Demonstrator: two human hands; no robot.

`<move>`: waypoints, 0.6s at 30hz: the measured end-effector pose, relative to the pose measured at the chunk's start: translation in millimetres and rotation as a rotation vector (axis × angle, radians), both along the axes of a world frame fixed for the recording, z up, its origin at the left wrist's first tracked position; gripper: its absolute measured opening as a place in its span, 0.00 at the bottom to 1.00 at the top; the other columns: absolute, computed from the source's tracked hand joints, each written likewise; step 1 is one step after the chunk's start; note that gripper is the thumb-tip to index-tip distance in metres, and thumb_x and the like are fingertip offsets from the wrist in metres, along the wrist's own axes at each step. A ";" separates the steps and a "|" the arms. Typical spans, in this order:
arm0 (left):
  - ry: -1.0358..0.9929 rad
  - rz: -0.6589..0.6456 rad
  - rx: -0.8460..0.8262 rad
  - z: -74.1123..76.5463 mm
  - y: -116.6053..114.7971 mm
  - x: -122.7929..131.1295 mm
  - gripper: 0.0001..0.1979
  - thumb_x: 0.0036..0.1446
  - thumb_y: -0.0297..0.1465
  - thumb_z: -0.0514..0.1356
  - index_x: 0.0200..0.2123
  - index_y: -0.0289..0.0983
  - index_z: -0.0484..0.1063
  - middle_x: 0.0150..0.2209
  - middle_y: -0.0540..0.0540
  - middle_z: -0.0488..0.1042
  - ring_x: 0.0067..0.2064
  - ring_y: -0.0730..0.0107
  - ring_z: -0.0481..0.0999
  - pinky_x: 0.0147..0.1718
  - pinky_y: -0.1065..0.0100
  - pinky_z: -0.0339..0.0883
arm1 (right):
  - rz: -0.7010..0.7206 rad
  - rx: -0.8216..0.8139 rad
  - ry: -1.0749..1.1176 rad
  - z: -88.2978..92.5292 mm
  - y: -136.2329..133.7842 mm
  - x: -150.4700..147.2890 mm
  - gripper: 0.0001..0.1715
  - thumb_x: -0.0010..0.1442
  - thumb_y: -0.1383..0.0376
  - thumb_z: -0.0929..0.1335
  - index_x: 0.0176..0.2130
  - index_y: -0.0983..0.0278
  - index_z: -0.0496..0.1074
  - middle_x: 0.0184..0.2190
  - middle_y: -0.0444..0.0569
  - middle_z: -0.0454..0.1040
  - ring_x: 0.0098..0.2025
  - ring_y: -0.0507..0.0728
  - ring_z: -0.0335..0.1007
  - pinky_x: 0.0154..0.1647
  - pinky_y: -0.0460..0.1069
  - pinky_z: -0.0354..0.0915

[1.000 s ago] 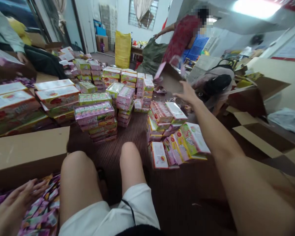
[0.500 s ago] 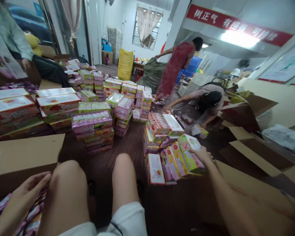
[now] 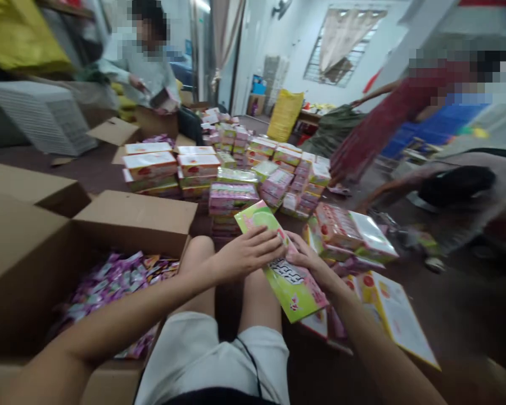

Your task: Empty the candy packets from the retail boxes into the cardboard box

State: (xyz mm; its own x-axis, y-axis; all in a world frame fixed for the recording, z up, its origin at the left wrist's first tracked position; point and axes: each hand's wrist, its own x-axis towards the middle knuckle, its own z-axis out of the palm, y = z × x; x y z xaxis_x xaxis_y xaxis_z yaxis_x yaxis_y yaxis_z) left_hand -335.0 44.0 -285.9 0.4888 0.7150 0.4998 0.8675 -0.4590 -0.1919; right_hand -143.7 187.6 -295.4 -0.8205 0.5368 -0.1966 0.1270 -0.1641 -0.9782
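- Green box (image 3: 301, 301), one, printed with black-and-white lettering: held slantwise above my bare knees, between my two hands.
- My left hand (image 3: 247, 253), palm down: fingers stretched out and laid across the printed face.
- My right hand (image 3: 307, 259): clamped on the box's right-hand edge.
- Carton (image 3: 137, 216), brown, flaps open: beside my legs on the left, holding a heap of small wrapped packets (image 3: 113, 281), mostly purple.
- Stack of boxes (image 3: 339, 225), mixed colours: just right of my right hand, on the dark floor.
- Rows of boxes (image 3: 236, 191): beyond my knees.
- Yellow sack (image 3: 285, 115): upright, farther back.
- Co-worker (image 3: 145, 73) in a pale top: far left, a box in hand.
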 end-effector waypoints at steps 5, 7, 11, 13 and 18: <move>-0.130 0.185 0.309 -13.1 -63.3 -46.0 0.13 0.62 0.23 0.55 0.49 0.35 0.70 0.45 0.43 0.78 0.53 0.63 0.73 0.58 0.59 0.65 | 0.109 -0.047 0.095 -5.4 -37.3 -72.1 0.48 0.43 0.56 0.76 0.59 0.59 0.59 0.54 0.54 0.70 0.55 0.67 0.68 0.56 0.61 0.64; -0.244 0.293 0.370 -18.2 -88.7 -53.8 0.13 0.60 0.23 0.57 0.48 0.35 0.70 0.43 0.42 0.78 0.52 0.63 0.73 0.55 0.60 0.68 | 0.144 -0.070 0.127 -6.2 -51.3 -94.1 0.46 0.44 0.57 0.76 0.59 0.59 0.59 0.54 0.54 0.70 0.56 0.67 0.67 0.55 0.61 0.65; -0.209 0.353 0.239 -17.0 -123.9 -65.1 0.22 0.61 0.25 0.58 0.58 0.34 0.65 0.54 0.38 0.73 0.60 0.60 0.67 0.64 0.56 0.55 | 0.254 -0.211 0.128 -7.1 -79.7 -129.2 0.43 0.45 0.55 0.75 0.57 0.62 0.60 0.52 0.57 0.71 0.49 0.68 0.72 0.51 0.63 0.67; -0.309 0.353 0.172 -16.9 -137.7 -75.0 0.27 0.61 0.27 0.59 0.63 0.38 0.60 0.60 0.39 0.68 0.65 0.59 0.61 0.67 0.55 0.49 | 0.308 -0.165 0.120 -6.0 -92.4 -139.5 0.44 0.46 0.54 0.74 0.58 0.62 0.59 0.52 0.58 0.70 0.49 0.68 0.72 0.52 0.65 0.66; -1.487 0.381 0.340 -34.1 -164.9 -92.6 0.41 0.53 0.43 0.65 0.67 0.42 0.53 0.64 0.37 0.62 0.67 0.50 0.56 0.63 0.52 0.56 | 0.329 0.320 0.333 5.2 -121.9 -150.0 0.57 0.42 0.54 0.78 0.64 0.57 0.53 0.62 0.54 0.59 0.64 0.66 0.56 0.66 0.61 0.50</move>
State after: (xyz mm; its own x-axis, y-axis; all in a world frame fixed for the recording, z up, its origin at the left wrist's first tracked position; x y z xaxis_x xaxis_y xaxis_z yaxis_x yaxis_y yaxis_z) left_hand -427.6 -120.9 -320.0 -0.7441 0.4352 0.5069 0.4156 -0.2926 0.8612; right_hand -293.8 65.7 -290.2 -0.9445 0.2330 0.2317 -0.2023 0.1434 -0.9688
